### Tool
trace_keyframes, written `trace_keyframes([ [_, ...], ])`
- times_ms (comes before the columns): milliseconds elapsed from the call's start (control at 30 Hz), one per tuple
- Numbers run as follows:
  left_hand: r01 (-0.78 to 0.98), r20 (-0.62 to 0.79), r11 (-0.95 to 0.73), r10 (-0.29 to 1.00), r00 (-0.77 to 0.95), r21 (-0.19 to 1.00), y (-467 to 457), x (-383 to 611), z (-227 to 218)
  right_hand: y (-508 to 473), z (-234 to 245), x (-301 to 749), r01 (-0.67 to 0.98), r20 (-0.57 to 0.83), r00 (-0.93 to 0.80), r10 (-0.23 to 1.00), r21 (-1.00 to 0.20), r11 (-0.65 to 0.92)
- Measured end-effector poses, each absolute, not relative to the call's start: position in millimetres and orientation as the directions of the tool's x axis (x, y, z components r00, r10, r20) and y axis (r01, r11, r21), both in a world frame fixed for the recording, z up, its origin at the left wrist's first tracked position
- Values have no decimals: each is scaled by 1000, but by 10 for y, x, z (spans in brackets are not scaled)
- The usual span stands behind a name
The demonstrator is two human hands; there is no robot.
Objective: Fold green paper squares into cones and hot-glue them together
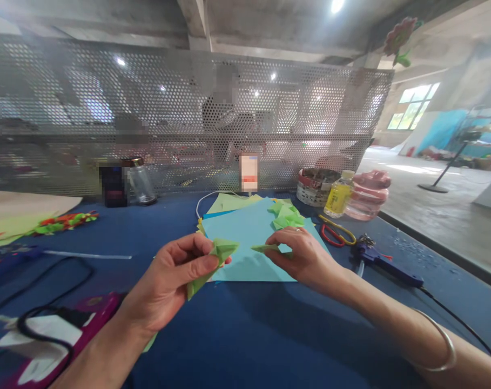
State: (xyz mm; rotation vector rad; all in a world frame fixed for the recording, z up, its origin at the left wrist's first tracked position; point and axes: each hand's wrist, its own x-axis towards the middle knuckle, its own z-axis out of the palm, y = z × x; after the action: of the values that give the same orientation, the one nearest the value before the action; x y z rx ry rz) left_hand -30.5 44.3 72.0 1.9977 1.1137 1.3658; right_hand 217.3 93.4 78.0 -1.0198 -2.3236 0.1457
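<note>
My left hand (170, 275) pinches a folded light-green paper piece (224, 250) between thumb and fingers, and part of it hangs below the palm. To the right, my right hand (300, 253) closes on a thin green paper piece (265, 248), seen nearly edge-on, its tip pointing left. A short gap separates the two pieces. Beneath both hands lie light-blue paper sheets (233, 229) on a dark blue table. Several folded green papers (286, 215) rest on the sheets' far right corner, just beyond my right hand.
Right of the sheets lie red-and-yellow scissors (337, 233) and a blue glue gun (385, 262) with a cord. A basket (316, 186), a yellow-labelled bottle (339, 194) and a pink jug (369, 195) stand behind. A magenta object (93, 329) sits front left; a perforated panel (168, 119) borders the back.
</note>
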Motion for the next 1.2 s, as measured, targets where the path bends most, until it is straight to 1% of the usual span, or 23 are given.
trace_keyframes([
  [67,384,492,-554,832,255,738,430,-293,713,994,778,2205,666,484,-485,728,-336,666],
  [100,430,474,-567,824,311,702,421,-275,704,1016,783,2217,675,493,-460,738,-345,652],
  [167,545,459,-617,787,413,568,403,-225,681,1035,806,2231,681,514,-421,747,-365,635],
  [233,607,495,-665,740,456,435,395,-180,658,1016,842,2231,671,533,-404,744,-380,637],
  [300,639,579,-697,681,448,326,401,-158,642,964,882,2221,638,554,-413,723,-390,664],
  [400,679,698,-707,588,409,198,423,-167,634,853,928,2198,529,590,-490,641,-384,757],
  [500,682,740,-718,533,409,140,435,-183,636,756,945,2173,434,604,-567,560,-358,827],
  [600,674,764,-733,489,422,96,430,-177,637,712,936,2154,418,600,-604,524,-321,850],
  [700,669,758,-737,491,430,98,422,-161,627,714,907,2147,432,577,-628,523,-301,850],
  [833,672,707,-720,565,426,170,424,-145,598,728,860,2143,462,546,-635,547,-298,835],
  [1033,667,602,-661,700,383,344,444,-114,557,713,846,2124,475,483,-662,574,-321,819],
  [1200,630,521,-600,783,339,493,437,-99,539,721,825,2119,502,455,-646,612,-350,791],
])
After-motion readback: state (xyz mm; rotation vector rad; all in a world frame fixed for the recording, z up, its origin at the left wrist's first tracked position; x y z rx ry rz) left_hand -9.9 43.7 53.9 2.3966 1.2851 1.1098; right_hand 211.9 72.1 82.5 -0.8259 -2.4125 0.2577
